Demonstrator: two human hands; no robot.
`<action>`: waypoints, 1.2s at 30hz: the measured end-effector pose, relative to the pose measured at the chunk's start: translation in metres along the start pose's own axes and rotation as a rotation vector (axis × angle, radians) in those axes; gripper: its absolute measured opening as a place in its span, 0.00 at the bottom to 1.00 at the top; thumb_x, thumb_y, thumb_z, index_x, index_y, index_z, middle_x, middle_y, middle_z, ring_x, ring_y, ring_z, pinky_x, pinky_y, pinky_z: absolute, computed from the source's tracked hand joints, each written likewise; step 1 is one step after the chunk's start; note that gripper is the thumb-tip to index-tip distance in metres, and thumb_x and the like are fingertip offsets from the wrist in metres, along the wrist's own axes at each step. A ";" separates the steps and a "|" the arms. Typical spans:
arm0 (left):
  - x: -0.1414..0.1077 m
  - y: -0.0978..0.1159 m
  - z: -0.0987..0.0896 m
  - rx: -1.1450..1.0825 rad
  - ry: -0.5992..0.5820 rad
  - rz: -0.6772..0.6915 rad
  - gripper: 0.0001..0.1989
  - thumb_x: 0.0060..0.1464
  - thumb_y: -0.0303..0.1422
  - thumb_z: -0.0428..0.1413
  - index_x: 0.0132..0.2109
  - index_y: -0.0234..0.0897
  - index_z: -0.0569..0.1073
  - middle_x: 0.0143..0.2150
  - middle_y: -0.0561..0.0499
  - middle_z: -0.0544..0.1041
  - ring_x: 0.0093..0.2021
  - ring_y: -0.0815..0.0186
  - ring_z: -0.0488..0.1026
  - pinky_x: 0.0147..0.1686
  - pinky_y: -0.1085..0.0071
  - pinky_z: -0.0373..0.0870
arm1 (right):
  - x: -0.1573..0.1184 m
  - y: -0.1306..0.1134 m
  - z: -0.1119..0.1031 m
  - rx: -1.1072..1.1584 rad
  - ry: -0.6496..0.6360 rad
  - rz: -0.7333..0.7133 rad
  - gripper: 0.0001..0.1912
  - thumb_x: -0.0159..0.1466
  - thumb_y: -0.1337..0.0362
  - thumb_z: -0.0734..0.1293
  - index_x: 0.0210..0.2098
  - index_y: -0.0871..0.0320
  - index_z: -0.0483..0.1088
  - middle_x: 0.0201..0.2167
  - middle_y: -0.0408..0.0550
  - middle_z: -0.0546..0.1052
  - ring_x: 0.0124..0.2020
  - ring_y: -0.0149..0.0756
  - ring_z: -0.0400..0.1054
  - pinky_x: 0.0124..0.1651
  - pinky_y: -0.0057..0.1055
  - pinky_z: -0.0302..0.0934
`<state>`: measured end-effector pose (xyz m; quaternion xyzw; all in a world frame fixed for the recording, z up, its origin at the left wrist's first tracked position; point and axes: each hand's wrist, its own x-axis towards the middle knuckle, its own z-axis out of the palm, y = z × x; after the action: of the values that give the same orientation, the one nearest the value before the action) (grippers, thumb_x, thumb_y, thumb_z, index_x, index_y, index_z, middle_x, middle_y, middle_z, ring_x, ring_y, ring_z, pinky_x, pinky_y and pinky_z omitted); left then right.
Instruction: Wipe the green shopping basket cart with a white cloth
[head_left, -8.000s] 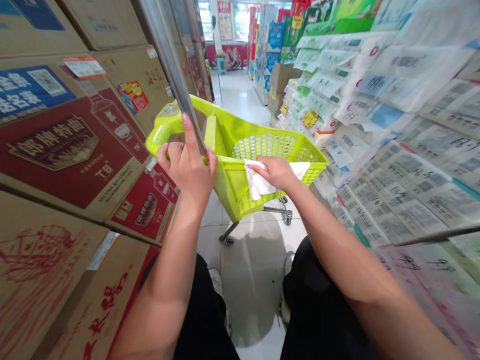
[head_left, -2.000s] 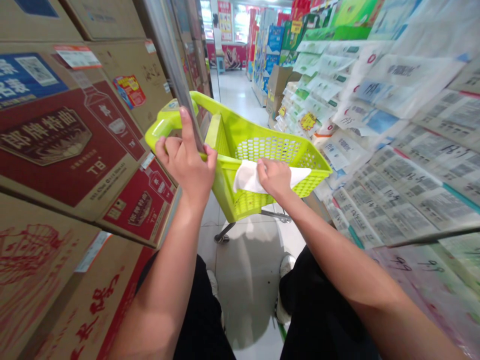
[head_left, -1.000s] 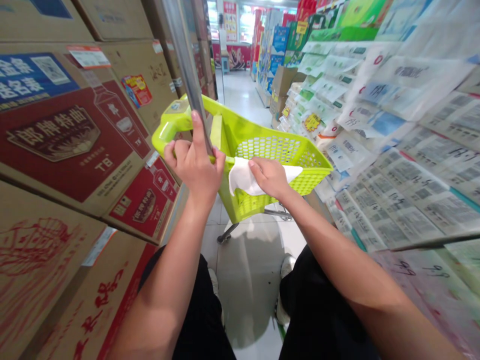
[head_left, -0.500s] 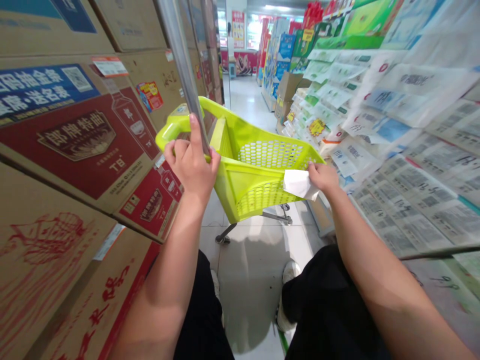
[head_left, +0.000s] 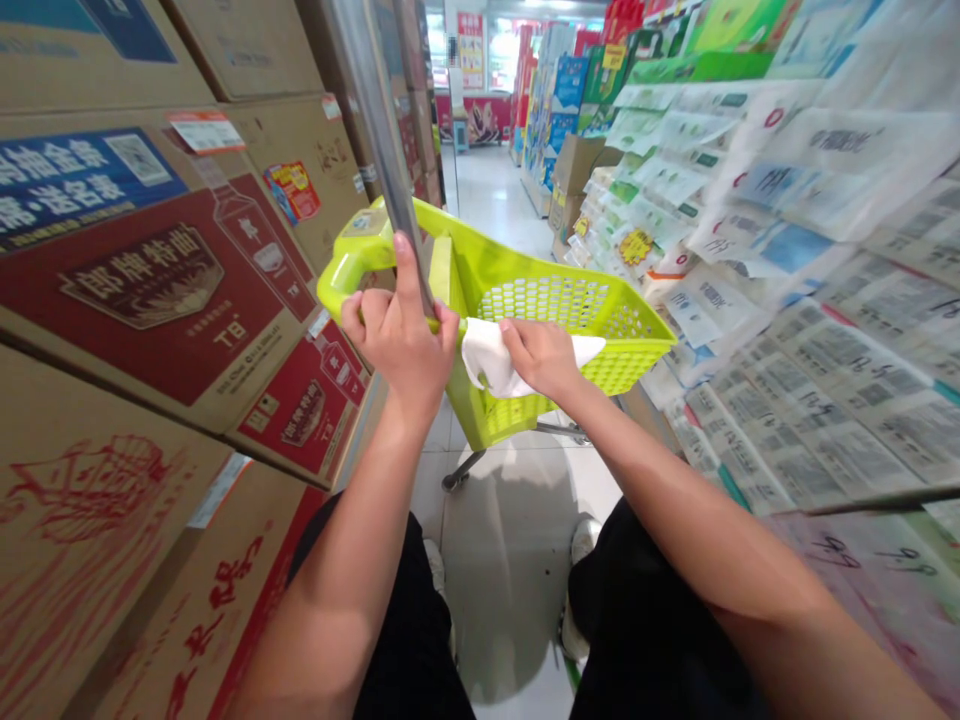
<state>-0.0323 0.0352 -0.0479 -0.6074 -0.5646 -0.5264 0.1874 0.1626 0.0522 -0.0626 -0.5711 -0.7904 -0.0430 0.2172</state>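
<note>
A lime-green plastic shopping cart [head_left: 570,300] with pierced sides stands in front of me, its basket pointing away to the right. My left hand [head_left: 405,335] is closed on the cart at the near end of its handle, index finger stretched up along a slanting metal pole [head_left: 382,130]. My right hand [head_left: 544,355] presses a white cloth [head_left: 491,360] against the cart's near rim, close to my left hand. Folds of the cloth hang over the outer side of the basket. The fingertips of my left hand are partly hidden behind the rim.
Stacked cardboard cartons [head_left: 150,280] rise close on the left. Shelves of white tissue packs [head_left: 795,180] line the right side, with an opened brown box [head_left: 577,175] farther along. The tiled aisle [head_left: 487,190] runs ahead to a blue stool [head_left: 460,133]. My feet stand behind the cart.
My right hand has slid the white cloth leftward along the near rim, from the basket's far end to beside my left hand. My left hand keeps its hold.
</note>
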 end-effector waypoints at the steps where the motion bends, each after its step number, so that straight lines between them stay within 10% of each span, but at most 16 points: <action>1: 0.000 0.001 0.000 -0.005 -0.010 0.009 0.35 0.63 0.34 0.53 0.75 0.33 0.62 0.39 0.44 0.77 0.51 0.50 0.71 0.70 0.44 0.50 | 0.001 -0.006 -0.001 0.018 0.004 -0.020 0.37 0.78 0.46 0.44 0.42 0.54 0.80 0.39 0.51 0.84 0.40 0.43 0.75 0.38 0.34 0.52; 16: 0.008 -0.022 0.004 -0.058 -0.031 -0.028 0.39 0.59 0.35 0.55 0.75 0.33 0.60 0.41 0.43 0.76 0.57 0.47 0.71 0.71 0.44 0.49 | -0.026 0.158 -0.018 -0.264 -0.131 0.554 0.37 0.75 0.47 0.48 0.52 0.62 0.81 0.49 0.67 0.83 0.50 0.56 0.77 0.43 0.38 0.63; 29: 0.003 -0.017 0.002 -0.026 -0.028 -0.023 0.38 0.60 0.36 0.54 0.76 0.36 0.59 0.43 0.44 0.77 0.57 0.49 0.71 0.73 0.46 0.47 | -0.021 0.009 -0.004 -0.094 0.028 0.000 0.33 0.77 0.44 0.50 0.47 0.58 0.78 0.39 0.55 0.83 0.41 0.45 0.75 0.41 0.34 0.55; 36: 0.012 -0.033 -0.002 -0.058 -0.055 -0.016 0.40 0.60 0.38 0.55 0.77 0.35 0.57 0.42 0.43 0.79 0.60 0.48 0.71 0.75 0.46 0.45 | -0.019 0.053 -0.018 -0.135 -0.178 0.093 0.39 0.74 0.35 0.47 0.48 0.54 0.79 0.42 0.56 0.84 0.44 0.48 0.76 0.38 0.33 0.55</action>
<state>-0.0642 0.0493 -0.0492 -0.6225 -0.5587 -0.5272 0.1498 0.2212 0.0480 -0.0635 -0.6220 -0.7746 -0.0349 0.1088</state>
